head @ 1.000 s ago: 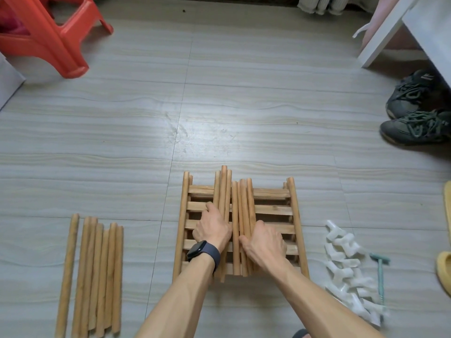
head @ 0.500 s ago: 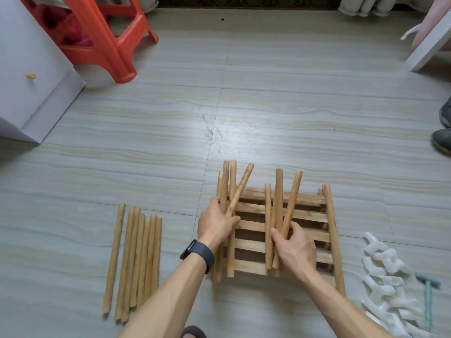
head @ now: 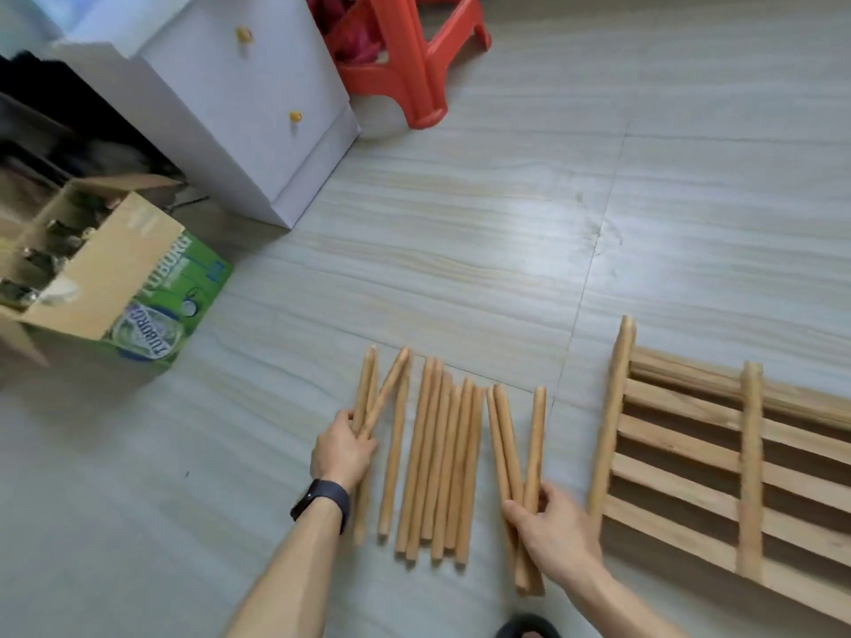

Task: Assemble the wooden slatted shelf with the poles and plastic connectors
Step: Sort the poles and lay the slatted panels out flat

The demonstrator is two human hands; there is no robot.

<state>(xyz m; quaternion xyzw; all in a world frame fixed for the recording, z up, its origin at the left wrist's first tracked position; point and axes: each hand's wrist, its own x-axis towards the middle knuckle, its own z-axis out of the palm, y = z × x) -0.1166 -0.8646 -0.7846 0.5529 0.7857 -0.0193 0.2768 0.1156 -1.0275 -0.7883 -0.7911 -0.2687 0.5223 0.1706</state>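
Left hand [head: 343, 448] and right hand [head: 550, 529] each grip several poles [head: 503, 430]; the open cardboard box [head: 184, 280] holds unclear clutter [head: 60, 239].

The floor [head: 506, 223] is pale grey tile with faint wood-like streaks, and thin grout lines cross it. In the lower middle a row of wooden poles [head: 442, 467] lies side by side, roughly parallel, their far ends pointing away. Just right of them, not touching, a slatted panel [head: 690, 453] lies flat, running out of view at the right edge. At upper left stands a white cabinet [head: 239, 108] with a red plastic stool [head: 414, 62] right beside it. An open cardboard box [head: 115, 278] with green print sits at the left.
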